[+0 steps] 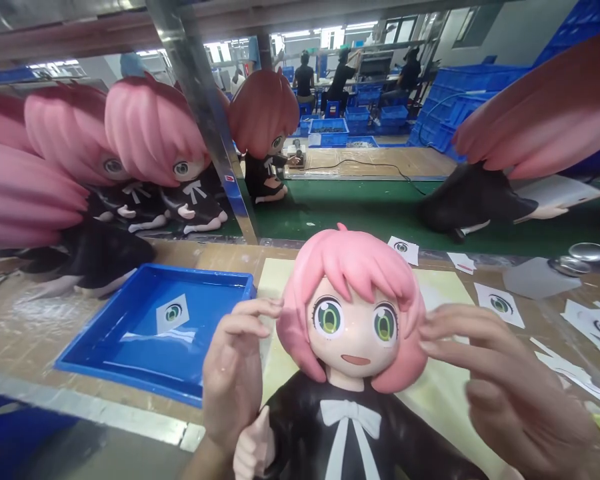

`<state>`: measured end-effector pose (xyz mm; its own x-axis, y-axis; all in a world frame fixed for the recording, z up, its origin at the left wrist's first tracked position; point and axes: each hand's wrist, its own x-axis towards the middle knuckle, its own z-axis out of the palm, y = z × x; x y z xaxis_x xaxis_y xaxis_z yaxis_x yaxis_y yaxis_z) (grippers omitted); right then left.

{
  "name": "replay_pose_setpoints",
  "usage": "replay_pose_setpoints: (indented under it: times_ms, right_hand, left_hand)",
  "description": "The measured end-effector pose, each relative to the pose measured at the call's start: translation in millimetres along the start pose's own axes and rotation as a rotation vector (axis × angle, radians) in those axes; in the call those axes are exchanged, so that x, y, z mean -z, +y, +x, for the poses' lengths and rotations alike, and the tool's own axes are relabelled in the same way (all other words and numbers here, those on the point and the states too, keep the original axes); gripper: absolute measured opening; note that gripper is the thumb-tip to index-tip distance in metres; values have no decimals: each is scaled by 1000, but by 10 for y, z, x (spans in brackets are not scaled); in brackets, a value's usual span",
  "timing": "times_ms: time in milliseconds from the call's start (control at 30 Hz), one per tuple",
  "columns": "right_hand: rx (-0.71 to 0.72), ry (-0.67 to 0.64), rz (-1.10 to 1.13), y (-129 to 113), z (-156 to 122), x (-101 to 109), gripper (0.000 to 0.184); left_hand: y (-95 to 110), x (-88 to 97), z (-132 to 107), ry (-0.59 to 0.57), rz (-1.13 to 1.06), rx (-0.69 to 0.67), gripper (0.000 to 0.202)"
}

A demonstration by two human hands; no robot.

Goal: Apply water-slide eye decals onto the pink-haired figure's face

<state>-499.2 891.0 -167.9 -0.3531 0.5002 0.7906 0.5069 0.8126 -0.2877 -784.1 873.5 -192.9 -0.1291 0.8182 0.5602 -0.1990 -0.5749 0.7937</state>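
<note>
A large pink-haired doll figurine (pixel 354 340) in a black dress with a white bow faces me at the front of the bench. Green eyes show on both sides of its face. Beside the hair on the left is my left hand (pixel 234 363), its fingers apart and curved, with the fingertips at the hair. My right hand (pixel 500 373) is on the other side, fingers stretched toward the hair and slightly blurred. Whether either hand presses on the head I cannot tell. A yellowish sheet (pixel 450 287) lies under and behind the figurine.
A blue tray (pixel 87 353) of water holds a paper eye decal (pixel 173 313). More eye decals (pixel 500 304) and paper scraps lie on the right. Similar figurines (pixel 153 127) stand at left behind a metal post (pixel 205 107). Another figurine (pixel 540 113) is on the green belt (pixel 330 207).
</note>
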Motion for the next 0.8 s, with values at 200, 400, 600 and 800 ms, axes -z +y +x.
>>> replay_pose_setpoints:
  times_ms: [200, 400, 600, 800]
  right_hand:
    - [209, -39, -194, 96, 132, -344, 31]
    - [187, -83, -256, 57, 110, -357, 32]
    - [191, -82, -266, 30, 142, -355, 27]
    - [184, -84, -270, 31, 138, -366, 25]
  left_hand:
    - [-137, -99, 148, -303, 680, -384, 23]
    - [-291, -150, 258, -342, 792, -486, 37]
    - [-274, -141, 248, -388, 846, -494, 42]
    - [-292, -166, 272, -373, 857, -513, 41]
